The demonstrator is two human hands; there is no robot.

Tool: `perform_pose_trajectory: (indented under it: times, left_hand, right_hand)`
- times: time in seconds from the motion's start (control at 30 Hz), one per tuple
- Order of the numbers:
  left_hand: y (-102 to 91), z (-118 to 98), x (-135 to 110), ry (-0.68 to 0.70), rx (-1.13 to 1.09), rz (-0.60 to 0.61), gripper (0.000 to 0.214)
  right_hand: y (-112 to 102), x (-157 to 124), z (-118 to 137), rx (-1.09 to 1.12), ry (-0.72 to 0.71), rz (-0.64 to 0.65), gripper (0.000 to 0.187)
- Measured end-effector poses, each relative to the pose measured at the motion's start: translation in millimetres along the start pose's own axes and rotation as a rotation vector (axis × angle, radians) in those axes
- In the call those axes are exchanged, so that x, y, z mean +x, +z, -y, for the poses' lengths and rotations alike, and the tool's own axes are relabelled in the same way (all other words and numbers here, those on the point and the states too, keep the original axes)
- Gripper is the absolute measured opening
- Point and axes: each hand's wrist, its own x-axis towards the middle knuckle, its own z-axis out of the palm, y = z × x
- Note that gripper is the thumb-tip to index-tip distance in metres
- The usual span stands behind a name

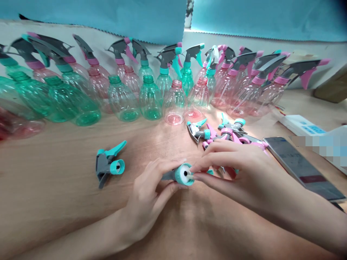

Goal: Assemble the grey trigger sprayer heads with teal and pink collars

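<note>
teal spray head [182, 174] lying level, collar toward camera, nozzle leftward

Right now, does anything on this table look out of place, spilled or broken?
Nothing looks spilled or broken. One lone sprayer head lies on the table beside the left hand, apart from the pile of heads behind the right hand. Both hands grip the held sprayer head.

The left hand [148, 202] gripped a teal-collared spray head [182, 174] above the wooden worktop [54, 202], while the right hand [238, 169] pinched at its white centre with fingertips. Another spray head [108, 165] lay apart to the left, a heap of loose heads [217, 131] sat behind, and rows of green and pink bottles [146, 97] stood beyond. A phone [300, 166] lay to the right.
</note>
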Motion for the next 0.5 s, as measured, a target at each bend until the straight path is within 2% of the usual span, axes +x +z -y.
perform_pose_trajectory:
  times: [0.27,0.5]
  left_hand:
    - [0.1,-0.9,0.3,0.077,0.06,-0.005,0.025]
    - [-1.2,-1.7,0.7,0.152,0.054,0.0,0.027]
  right_hand:
    - [1.3,0.7,-2.2,0.059,-0.013,-0.005,0.008]
    - [1.8,2.9,-0.6,0.176,0.041,0.03,0.008]
